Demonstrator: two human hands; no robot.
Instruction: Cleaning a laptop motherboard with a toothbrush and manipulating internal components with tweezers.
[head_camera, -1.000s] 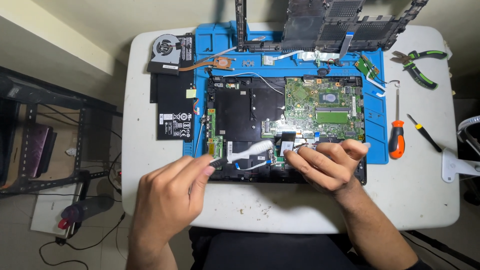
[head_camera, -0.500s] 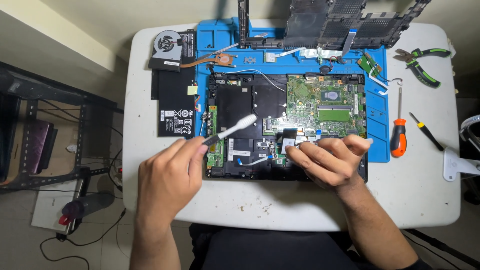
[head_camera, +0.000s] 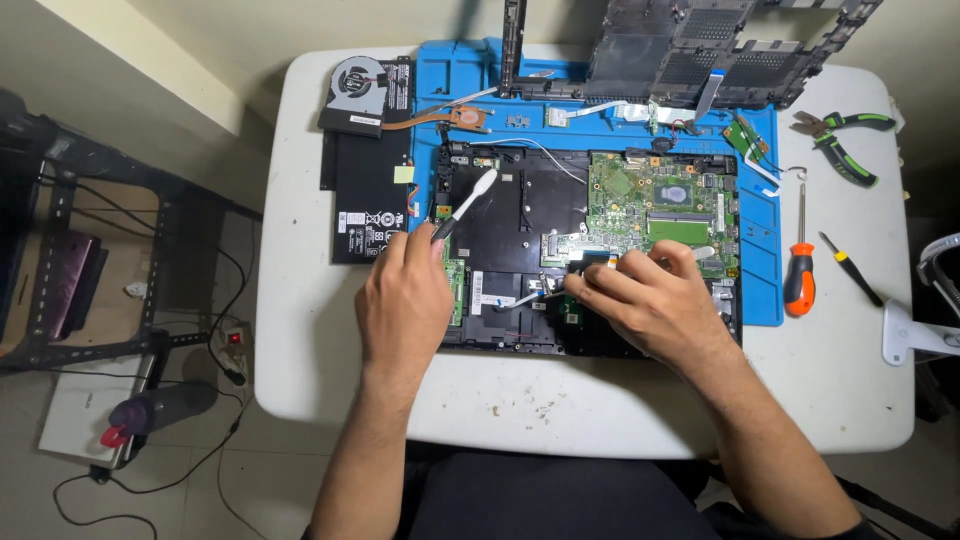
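Fingers of the left hand (head_camera: 405, 300) are gripping a white brush (head_camera: 465, 203) over the opened laptop base (head_camera: 520, 215) lying on the blue mat (head_camera: 765, 290). Right hand (head_camera: 650, 300) fingers are pinching the ribbon cable (head_camera: 520, 298) inside it.

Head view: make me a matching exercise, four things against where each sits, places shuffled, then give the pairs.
Things:
1. Fan
2. Pliers
3. Screwdriver
4. White tool

Places:
A. On the table right of the blue mat, orange handle nearest the person
B. In the left hand, tip over the black laptop base
C. At the table's far left corner, above the battery
D. At the table's far right corner, green handles

Pairs: 1-C, 2-D, 3-A, 4-B
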